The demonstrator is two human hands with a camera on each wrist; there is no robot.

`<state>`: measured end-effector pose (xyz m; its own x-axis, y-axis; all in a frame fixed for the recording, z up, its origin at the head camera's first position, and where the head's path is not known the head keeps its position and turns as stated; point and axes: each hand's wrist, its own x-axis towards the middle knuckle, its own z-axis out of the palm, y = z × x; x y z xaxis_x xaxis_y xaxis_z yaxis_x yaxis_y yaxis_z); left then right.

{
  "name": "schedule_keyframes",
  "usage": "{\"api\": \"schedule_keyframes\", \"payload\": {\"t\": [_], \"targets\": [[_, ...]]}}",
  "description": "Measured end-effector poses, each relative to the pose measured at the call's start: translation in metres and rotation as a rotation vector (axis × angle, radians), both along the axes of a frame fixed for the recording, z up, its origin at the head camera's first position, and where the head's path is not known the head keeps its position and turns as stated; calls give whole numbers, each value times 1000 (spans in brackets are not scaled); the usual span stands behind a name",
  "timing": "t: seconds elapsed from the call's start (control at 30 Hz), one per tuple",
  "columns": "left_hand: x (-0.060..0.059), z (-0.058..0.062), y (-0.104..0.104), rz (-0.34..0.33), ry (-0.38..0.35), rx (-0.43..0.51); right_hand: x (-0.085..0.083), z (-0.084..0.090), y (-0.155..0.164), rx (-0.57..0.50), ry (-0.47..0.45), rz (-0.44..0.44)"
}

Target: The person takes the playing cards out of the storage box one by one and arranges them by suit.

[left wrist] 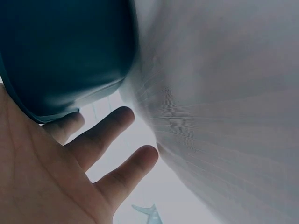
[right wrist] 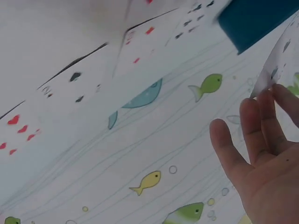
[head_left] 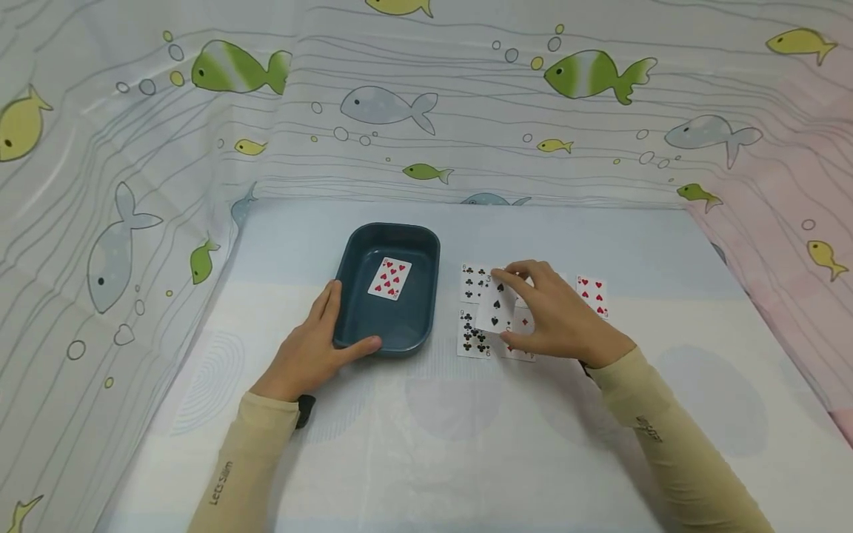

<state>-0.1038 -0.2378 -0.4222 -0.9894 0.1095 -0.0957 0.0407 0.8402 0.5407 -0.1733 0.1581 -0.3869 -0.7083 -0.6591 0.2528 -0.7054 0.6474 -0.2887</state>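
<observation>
A deep teal tray (head_left: 418, 326) stands left of centre in the head view, with a hearts playing card (head_left: 389, 279) lying face up on its floor. My left hand (head_left: 313, 348) rests against its left side, thumb along the near rim. Fairly straight, spread fingers show beside the tray's outside in the left wrist view. Between thumb and fingertips, my right hand (head_left: 553, 311) pinches the three of spades (head_left: 494, 307) by its ends. The card overlaps a group of face-up cards, among them a six of clubs (head_left: 469, 285), a nine of clubs (head_left: 466, 344) and a diamonds card (head_left: 526, 348).
To the right of my right hand lies a six of hearts (head_left: 591, 296). A spades card (right wrist: 74, 86) shows among the cards in the right wrist view. A pale patterned cloth (head_left: 426, 444) covers the table, and a fish-print curtain (head_left: 480, 148) hangs behind.
</observation>
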Motion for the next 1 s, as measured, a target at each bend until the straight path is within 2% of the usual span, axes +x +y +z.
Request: {"api": "schedule_keyframes", "payload": {"t": [0.2,0.43,0.67,0.87,1.0], "targets": [[1,1,-1,6,-2,5,5,-4,40,33,-39,-47],[0,-1,-3,-4,5,6,11,-13,71,33,-155,-59],[0,-2,-3,2,1,6,16,-22,84,82,-208,-51],[0,-3,-3,10,1,13,17,-28,88,142,-293,-67],[0,-2,-2,8,-1,12,16,-29,88,165,-280,-46]]}}
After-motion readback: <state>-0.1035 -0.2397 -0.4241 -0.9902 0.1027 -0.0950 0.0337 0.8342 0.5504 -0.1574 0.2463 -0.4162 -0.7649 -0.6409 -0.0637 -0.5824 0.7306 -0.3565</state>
